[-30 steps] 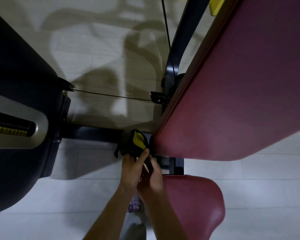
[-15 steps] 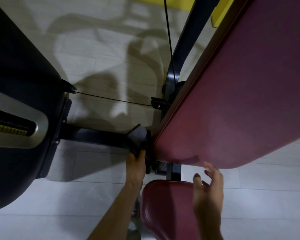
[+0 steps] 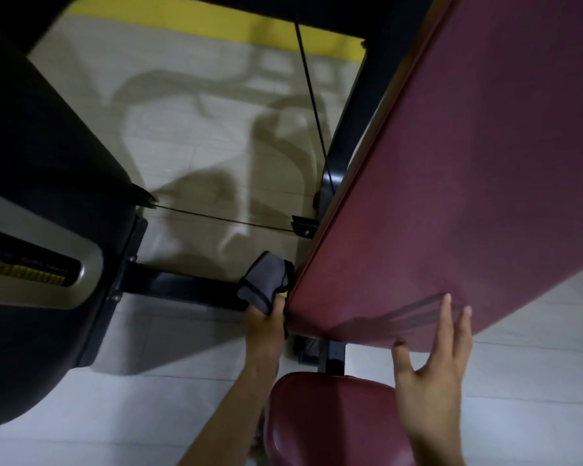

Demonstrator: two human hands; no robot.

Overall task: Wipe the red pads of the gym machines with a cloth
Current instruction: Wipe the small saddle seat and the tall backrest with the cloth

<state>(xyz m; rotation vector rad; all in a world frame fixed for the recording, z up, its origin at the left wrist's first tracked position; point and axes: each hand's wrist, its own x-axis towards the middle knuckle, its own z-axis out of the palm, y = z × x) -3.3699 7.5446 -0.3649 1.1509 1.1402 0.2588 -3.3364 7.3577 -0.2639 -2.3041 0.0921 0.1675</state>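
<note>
A large red back pad [image 3: 468, 196] slants across the right half of the view. Below it lies a smaller red seat pad [image 3: 330, 422]. My left hand [image 3: 263, 327] grips a grey cloth [image 3: 266, 284] with black trim and holds it against the left lower edge of the back pad. A bit of yellow shows under the cloth. My right hand [image 3: 435, 375] is spread with straight fingers, its fingertips at the bottom edge of the back pad, above the seat pad.
A black machine housing [image 3: 41, 210] with a silver panel and yellow weight scale fills the left. A black frame bar [image 3: 182, 287] runs along the floor between housing and pads. Thin cables [image 3: 223, 222] cross above the tiled floor. A black upright post [image 3: 347, 129] stands behind the back pad.
My right hand let go of the cloth and moved right to the back pad's bottom edge. The left hand keeps the cloth at the pad's left edge, its grey side now outward.
</note>
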